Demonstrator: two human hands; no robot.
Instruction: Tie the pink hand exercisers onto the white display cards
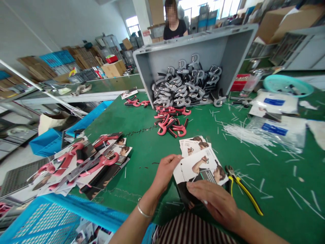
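1. Left hand point(166, 171) pinches a flat paper card point(200, 167) by its edge
2. Right hand point(215, 200) has straight fingers over it; can't tell if they grip
3. Card is above the smooth green desk point(142, 149)

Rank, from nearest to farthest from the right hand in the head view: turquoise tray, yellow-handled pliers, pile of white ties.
1. Yellow-handled pliers, just right of the right hand.
2. Pile of white ties, farther ahead, right.
3. Turquoise tray, farthest, back right.
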